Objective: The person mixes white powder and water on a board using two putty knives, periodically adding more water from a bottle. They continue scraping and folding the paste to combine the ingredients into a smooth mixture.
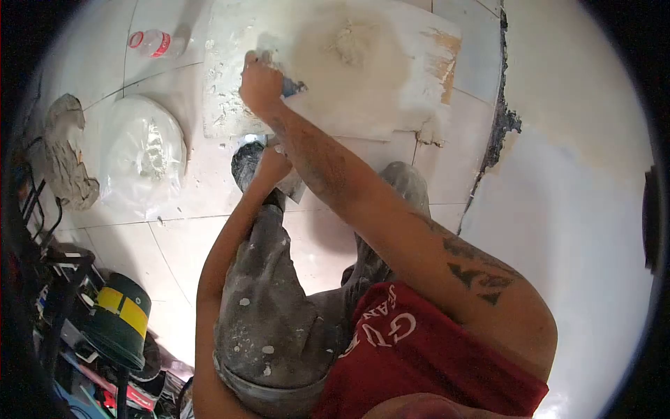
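Note:
My right hand reaches across to the left side of a putty-smeared white board on the floor. Its fingers are wrapped round a blue-handled tool, whose working end is hidden. On the board is a wet, beige patch of putty with a lumpy middle. My left hand is just below the board's near edge, beside my shoe. It is closed on a scraper with a flat grey blade; most of its handle is covered by my fingers.
An open plastic bag of white powder stands left, near a crumpled grey-brown sack. A plastic bottle lies at upper left. A dark bucket with a yellow band and clutter fill the lower left. A pale wall borders the right.

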The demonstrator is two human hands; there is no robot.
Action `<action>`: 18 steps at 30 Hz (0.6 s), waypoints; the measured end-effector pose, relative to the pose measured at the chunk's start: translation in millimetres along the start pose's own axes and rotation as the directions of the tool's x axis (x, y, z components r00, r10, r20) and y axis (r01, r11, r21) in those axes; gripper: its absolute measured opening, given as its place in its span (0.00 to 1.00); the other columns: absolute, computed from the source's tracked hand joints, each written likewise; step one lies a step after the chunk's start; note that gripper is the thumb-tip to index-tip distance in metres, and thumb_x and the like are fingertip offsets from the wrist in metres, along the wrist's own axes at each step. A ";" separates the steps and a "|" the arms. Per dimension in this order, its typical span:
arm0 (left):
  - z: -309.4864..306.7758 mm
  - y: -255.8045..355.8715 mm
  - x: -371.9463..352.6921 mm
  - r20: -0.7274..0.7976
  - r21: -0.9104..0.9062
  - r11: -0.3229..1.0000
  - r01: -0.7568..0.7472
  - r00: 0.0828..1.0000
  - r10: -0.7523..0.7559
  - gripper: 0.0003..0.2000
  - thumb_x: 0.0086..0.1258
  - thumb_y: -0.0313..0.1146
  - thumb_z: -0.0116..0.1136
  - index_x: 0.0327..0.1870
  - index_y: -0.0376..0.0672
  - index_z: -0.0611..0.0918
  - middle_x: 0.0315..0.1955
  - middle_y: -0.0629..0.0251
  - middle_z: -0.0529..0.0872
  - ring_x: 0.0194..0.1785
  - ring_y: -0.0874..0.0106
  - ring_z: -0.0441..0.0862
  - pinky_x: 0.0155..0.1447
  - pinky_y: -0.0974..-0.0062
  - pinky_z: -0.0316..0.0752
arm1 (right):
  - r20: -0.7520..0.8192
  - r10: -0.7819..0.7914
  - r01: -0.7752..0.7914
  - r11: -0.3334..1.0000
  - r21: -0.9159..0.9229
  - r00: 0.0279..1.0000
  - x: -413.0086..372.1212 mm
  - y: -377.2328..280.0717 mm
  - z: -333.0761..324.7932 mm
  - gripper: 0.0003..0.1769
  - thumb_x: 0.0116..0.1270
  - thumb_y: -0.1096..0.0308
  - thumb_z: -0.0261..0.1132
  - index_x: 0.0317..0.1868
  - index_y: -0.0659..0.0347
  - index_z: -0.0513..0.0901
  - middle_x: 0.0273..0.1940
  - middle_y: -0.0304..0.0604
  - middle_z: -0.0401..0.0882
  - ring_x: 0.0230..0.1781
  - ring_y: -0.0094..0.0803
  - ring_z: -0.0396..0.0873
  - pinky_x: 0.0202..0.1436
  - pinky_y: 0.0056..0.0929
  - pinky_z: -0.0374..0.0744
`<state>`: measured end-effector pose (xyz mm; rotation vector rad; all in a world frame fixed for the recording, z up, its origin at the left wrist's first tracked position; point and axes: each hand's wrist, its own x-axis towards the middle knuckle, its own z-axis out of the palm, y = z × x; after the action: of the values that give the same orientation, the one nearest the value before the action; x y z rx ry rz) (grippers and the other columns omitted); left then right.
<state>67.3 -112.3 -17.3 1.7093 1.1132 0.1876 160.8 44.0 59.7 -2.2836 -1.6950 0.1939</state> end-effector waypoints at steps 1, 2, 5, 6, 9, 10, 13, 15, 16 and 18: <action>-0.8 4.0 0.0 -0.013 -0.051 0.998 0.020 1.000 -0.021 0.17 0.52 0.27 0.62 0.46 0.39 0.79 0.47 0.52 0.79 0.52 0.59 0.76 0.56 0.68 0.71 | -0.039 -0.004 0.004 1.000 -0.005 0.999 9.9 2.6 5.1 0.24 0.50 0.71 0.61 0.49 0.67 0.69 0.41 0.57 0.73 0.29 0.45 0.80 0.26 0.39 0.77; -3.4 6.5 -0.2 -0.014 0.005 0.999 -0.038 0.999 0.038 0.18 0.52 0.28 0.62 0.47 0.39 0.79 0.47 0.52 0.79 0.52 0.60 0.76 0.55 0.68 0.71 | -0.049 0.063 -0.063 0.998 -0.001 0.997 21.9 4.0 10.7 0.24 0.50 0.70 0.61 0.49 0.68 0.69 0.43 0.57 0.73 0.30 0.47 0.79 0.29 0.41 0.77; -10.0 10.6 -2.3 0.021 0.128 0.988 -0.092 0.996 0.090 0.20 0.52 0.29 0.62 0.49 0.41 0.78 0.48 0.53 0.80 0.51 0.61 0.78 0.54 0.69 0.72 | -0.189 0.173 -0.166 0.985 0.049 0.967 60.3 27.0 10.1 0.26 0.48 0.71 0.62 0.50 0.68 0.69 0.41 0.57 0.75 0.33 0.50 0.79 0.35 0.41 0.78; -11.6 10.8 -3.0 0.048 0.135 0.990 -0.029 0.999 0.023 0.21 0.52 0.29 0.62 0.50 0.41 0.78 0.48 0.53 0.80 0.51 0.61 0.78 0.54 0.69 0.72 | -0.203 0.204 -0.196 0.979 0.062 0.958 71.0 35.8 11.2 0.25 0.50 0.70 0.61 0.50 0.68 0.69 0.41 0.57 0.77 0.33 0.46 0.80 0.35 0.39 0.78; -15.7 15.9 -1.7 0.121 0.245 0.969 0.044 0.990 -0.075 0.25 0.52 0.30 0.63 0.56 0.46 0.75 0.48 0.53 0.80 0.52 0.60 0.78 0.54 0.70 0.72 | -0.181 0.351 -0.334 0.935 0.119 0.919 91.3 72.0 5.5 0.24 0.54 0.69 0.58 0.52 0.69 0.68 0.39 0.56 0.79 0.32 0.39 0.81 0.33 0.35 0.80; -18.8 22.3 -1.4 0.133 0.254 0.966 0.040 0.988 -0.075 0.28 0.52 0.30 0.63 0.58 0.49 0.73 0.48 0.52 0.80 0.52 0.60 0.77 0.55 0.70 0.72 | -0.125 0.425 -0.405 0.901 0.157 0.897 98.5 81.6 -7.8 0.25 0.54 0.68 0.58 0.52 0.70 0.67 0.38 0.56 0.79 0.32 0.39 0.81 0.33 0.35 0.80; -31.6 44.0 -3.0 0.144 0.179 0.983 0.024 0.988 -0.050 0.34 0.51 0.31 0.64 0.64 0.58 0.66 0.49 0.52 0.78 0.53 0.58 0.76 0.55 0.69 0.72 | -0.224 0.393 -0.376 0.920 0.113 0.892 102.1 96.1 -30.8 0.26 0.53 0.70 0.58 0.52 0.70 0.66 0.35 0.55 0.79 0.33 0.39 0.81 0.34 0.37 0.79; -37.0 52.8 -4.3 0.138 0.058 0.998 0.031 0.990 -0.038 0.37 0.52 0.32 0.63 0.66 0.63 0.62 0.51 0.51 0.78 0.54 0.57 0.76 0.56 0.69 0.72 | -0.218 0.445 -0.414 0.893 0.175 0.869 101.5 99.5 -45.0 0.22 0.51 0.73 0.58 0.48 0.70 0.70 0.35 0.56 0.78 0.33 0.43 0.80 0.36 0.38 0.79; -37.6 54.1 -4.6 0.133 -0.013 0.999 0.039 0.990 -0.037 0.38 0.52 0.31 0.62 0.66 0.65 0.61 0.51 0.50 0.77 0.54 0.57 0.76 0.56 0.69 0.72 | -0.168 0.463 -0.424 0.877 0.225 0.870 100.2 107.9 -49.9 0.23 0.49 0.73 0.59 0.48 0.69 0.70 0.36 0.56 0.78 0.34 0.45 0.80 0.37 0.38 0.78; -38.2 52.5 -3.4 0.132 0.023 1.000 0.001 0.991 -0.004 0.37 0.53 0.30 0.61 0.67 0.62 0.61 0.52 0.50 0.76 0.54 0.57 0.75 0.56 0.70 0.71 | -0.064 0.483 -0.439 0.838 0.324 0.874 96.5 127.6 -62.1 0.25 0.46 0.72 0.62 0.48 0.66 0.71 0.37 0.54 0.79 0.36 0.49 0.80 0.41 0.39 0.77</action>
<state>73.2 -90.8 43.8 1.7152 1.0227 0.0588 323.4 92.6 85.4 -2.3603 -0.9383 0.3521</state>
